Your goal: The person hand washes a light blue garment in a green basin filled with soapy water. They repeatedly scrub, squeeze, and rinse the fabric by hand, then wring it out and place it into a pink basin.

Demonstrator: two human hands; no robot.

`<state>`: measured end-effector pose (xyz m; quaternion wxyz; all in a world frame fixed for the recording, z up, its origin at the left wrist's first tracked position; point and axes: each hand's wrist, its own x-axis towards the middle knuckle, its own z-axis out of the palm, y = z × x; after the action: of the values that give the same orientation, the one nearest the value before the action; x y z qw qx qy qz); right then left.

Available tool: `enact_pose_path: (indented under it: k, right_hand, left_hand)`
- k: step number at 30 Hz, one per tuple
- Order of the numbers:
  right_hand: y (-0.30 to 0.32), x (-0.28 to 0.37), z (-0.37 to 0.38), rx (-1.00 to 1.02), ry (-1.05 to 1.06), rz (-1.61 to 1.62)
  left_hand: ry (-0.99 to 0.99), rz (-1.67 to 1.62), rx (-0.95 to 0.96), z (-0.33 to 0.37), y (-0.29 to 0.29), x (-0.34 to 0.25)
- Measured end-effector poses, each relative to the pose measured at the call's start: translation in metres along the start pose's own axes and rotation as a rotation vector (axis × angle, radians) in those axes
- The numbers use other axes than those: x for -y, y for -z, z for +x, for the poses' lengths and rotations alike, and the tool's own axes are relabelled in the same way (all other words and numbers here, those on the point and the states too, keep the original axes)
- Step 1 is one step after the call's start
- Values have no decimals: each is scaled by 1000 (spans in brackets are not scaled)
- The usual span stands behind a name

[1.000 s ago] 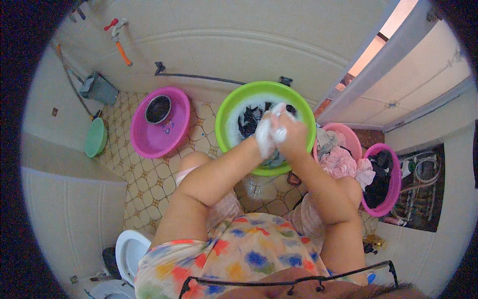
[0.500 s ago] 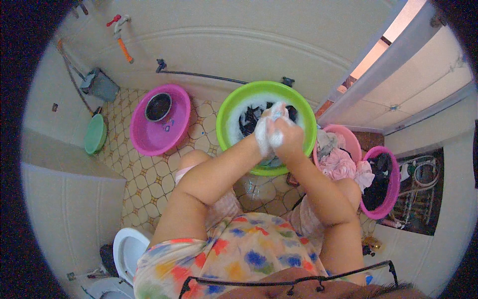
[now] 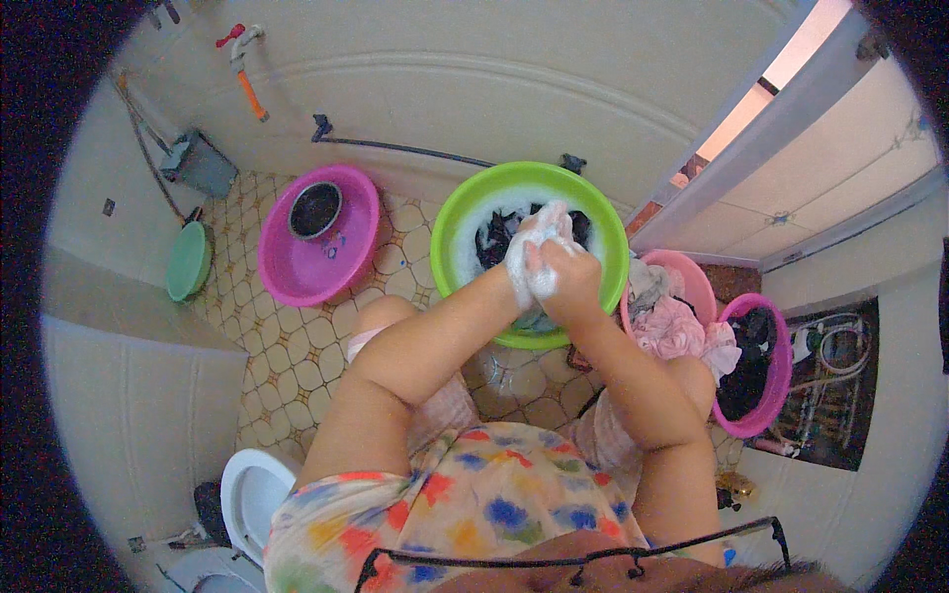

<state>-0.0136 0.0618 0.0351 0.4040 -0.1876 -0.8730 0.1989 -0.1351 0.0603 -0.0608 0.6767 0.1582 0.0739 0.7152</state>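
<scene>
Over the bright green basin my two hands are pressed together, thickly coated in white foam. My left hand reaches farther out, its fingers mostly lost under the suds. Against it, my right hand is closed with fingers curled. Whatever lies between them, if anything, is covered by foam and the hands. Below, sudsy water fills the basin, with dark wet cloth floating in it.
A pink basin of pink and grey clothes and a magenta basin of dark cloth stand at right. Left are a magenta basin holding a dark round bowl, a small green basin, a grey bin and a toilet.
My hands stay together over the green basin, with the right hand shifting very slightly against the left. The foam on them has changed shape a little.
</scene>
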Motion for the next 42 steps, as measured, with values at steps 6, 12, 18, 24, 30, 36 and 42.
enact_pose_path:
  k: [6,12,18,24,30,36,42]
  right_hand:
    - [-3,-43,11,-147,-251,145]
    - [0,-24,-1,-17,-227,203]
    - [5,-6,-2,-11,-20,70]
    - [6,-45,11,-131,-227,82]
    - [-6,-2,-8,-97,128,18]
    - [7,-42,16,-194,-210,111]
    - [-5,5,-5,-22,42,-10]
  left_hand:
    - [-87,220,-369,0,-67,34]
    - [4,201,-225,-10,-72,9]
    - [50,135,-3,-9,-32,2]
    - [-87,278,-382,-7,-86,34]
    - [-121,244,-607,-5,-76,10]
    - [-85,280,-362,-11,-92,33]
    - [75,-37,-71,-11,0,-1]
